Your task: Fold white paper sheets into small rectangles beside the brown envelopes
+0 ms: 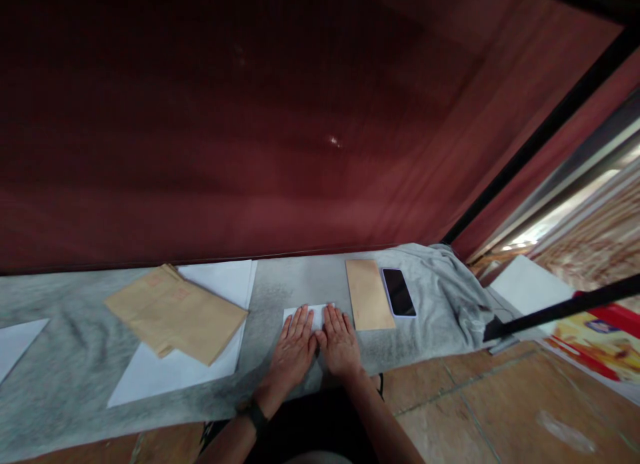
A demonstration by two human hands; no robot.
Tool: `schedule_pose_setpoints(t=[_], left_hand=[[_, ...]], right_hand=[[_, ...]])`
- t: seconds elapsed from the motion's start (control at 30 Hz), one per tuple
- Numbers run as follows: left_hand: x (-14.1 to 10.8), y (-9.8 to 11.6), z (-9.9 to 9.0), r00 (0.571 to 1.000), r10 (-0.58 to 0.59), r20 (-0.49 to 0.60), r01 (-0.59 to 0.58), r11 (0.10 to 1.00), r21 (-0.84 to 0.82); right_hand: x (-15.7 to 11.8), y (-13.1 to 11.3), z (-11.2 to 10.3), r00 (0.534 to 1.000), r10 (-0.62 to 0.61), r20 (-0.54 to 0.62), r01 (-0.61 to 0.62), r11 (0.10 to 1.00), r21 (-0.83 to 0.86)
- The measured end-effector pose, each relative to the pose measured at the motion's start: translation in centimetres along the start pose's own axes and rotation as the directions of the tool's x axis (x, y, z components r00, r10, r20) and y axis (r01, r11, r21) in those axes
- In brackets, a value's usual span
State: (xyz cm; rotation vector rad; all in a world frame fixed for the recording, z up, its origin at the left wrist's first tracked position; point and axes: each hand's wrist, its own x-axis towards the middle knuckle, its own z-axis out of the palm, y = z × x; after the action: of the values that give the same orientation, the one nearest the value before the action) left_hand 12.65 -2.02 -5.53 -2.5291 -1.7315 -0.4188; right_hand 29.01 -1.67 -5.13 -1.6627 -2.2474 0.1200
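A small white sheet of paper (316, 317), perhaps folded, lies on the grey cloth in front of me, mostly covered by my hands. My left hand (295, 347) rests flat on its left part, fingers stretched out and pointing away from me. On the right part my right hand (340, 341) lies flat in the same way, and the thumbs nearly meet. Just right of my right hand is a single brown envelope (371, 295). Further left, a pile of brown envelopes (185, 311) sits across white sheets of paper (160, 377).
A phone (399, 292) lies beyond the single envelope. The grey cloth (75, 364) covers the long, narrow surface, bunched at its right end. Another white sheet (17, 344) is at far left. A dark red panel (300, 151) rises behind; black bars (540, 131) stand at right.
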Motion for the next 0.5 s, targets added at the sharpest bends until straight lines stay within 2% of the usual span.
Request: schedule_pose_setpoints(t=[0.17,0.3,0.5], left_hand=[[-0.2,-0.8,0.1,0.995,-0.094,-0.046,0.094,0.995,0.015],[-0.6,-1.3,0.0,0.991,-0.121,-0.058,0.123,0.992,0.037],[-0.7,-1.5,-0.2,0.994,-0.089,-0.057,0.092,0.995,0.039]], right_hand=[[0.2,0.2,0.2,0.999,0.016,-0.051,-0.017,1.0,-0.018],[-0.4,-0.5,0.4,0.995,0.038,-0.096,-0.04,0.999,-0.019],[-2.9,-2.2,0.8,0.984,-0.129,-0.123,0.134,0.99,0.033]])
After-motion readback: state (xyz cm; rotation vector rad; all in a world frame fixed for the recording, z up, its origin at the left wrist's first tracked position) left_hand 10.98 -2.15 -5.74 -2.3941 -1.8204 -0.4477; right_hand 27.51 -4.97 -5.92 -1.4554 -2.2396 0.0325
